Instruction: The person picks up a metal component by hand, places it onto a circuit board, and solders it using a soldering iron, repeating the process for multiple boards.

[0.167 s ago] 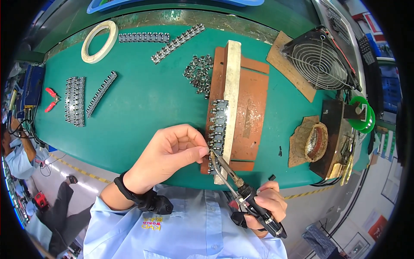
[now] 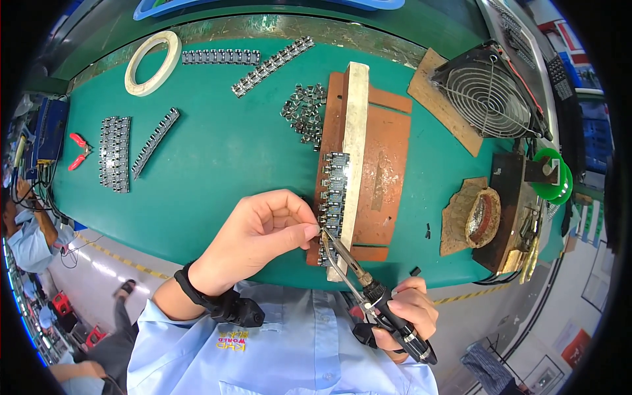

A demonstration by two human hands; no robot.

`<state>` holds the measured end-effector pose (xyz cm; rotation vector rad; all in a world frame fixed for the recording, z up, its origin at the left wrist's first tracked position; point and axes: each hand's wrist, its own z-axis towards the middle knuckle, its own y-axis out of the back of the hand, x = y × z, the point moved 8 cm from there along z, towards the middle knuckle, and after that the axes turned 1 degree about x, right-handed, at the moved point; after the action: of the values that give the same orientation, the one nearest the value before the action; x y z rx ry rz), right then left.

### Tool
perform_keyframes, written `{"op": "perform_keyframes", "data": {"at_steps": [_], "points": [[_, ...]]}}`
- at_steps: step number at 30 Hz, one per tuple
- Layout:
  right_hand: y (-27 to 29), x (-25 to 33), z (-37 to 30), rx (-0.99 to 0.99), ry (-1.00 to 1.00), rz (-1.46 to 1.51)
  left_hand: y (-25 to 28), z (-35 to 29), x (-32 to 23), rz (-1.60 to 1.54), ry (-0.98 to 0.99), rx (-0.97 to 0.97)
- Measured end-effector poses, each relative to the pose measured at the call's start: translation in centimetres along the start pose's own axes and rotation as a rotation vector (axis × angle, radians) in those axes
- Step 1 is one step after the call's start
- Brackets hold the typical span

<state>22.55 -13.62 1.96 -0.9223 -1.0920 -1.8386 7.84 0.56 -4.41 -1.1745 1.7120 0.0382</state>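
My right hand (image 2: 409, 311) is wrapped around the black handle of a soldering iron (image 2: 356, 268), which has a thin metal feed tube alongside. Its tip touches the near part of a row of small dark circuit boards (image 2: 334, 187). Those boards stand along a pale bar (image 2: 355, 112) on a brown fixture block (image 2: 385, 168). Thumb and forefinger of my left hand (image 2: 266, 227) pinch together right at the iron's tip; whatever they hold is hidden. Beyond the left hand, a pile of small metal clips (image 2: 304, 112) lies against the block.
Several board strips (image 2: 115, 155) lie on the green mat (image 2: 217, 141), with red-handled cutters (image 2: 79, 152) and a tape roll (image 2: 130, 76). To the right stand a caged fan (image 2: 490, 92), a round tip-cleaning dish (image 2: 484, 217) and a green solder spool (image 2: 556, 174). Another person (image 2: 39, 227) is at far left.
My hands and the iron hold almost the same place. On the floor at lower left, a walking person's legs have moved.
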Motion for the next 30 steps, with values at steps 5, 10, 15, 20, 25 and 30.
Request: {"op": "perform_keyframes", "data": {"at_steps": [5, 10, 15, 20, 25, 30], "points": [[0.2, 0.0, -0.3, -0.023, 0.039, -0.003, 0.0, 0.0, 0.0, 0.007, -0.002, -0.001], [0.7, 0.2, -0.6, -0.071, 0.062, 0.01, -0.1, -0.1, -0.2, -0.001, -0.004, 0.008], [0.3, 0.5, -0.3, -0.025, 0.08, 0.006, -0.1, -0.1, -0.1, 0.0, -0.017, 0.007], [0.3, 0.5, -0.3, -0.054, 0.084, 0.012, 0.0, -0.1, 0.0, -0.013, -0.023, 0.004], [0.5, 0.5, -0.4, -0.07, 0.102, 0.012, -0.1, -0.1, -0.1, -0.019, -0.028, 0.004], [1.1, 0.2, -0.9, -0.124, 0.074, 0.011, -0.2, -0.2, -0.2, 0.005, -0.03, -0.007]]}}
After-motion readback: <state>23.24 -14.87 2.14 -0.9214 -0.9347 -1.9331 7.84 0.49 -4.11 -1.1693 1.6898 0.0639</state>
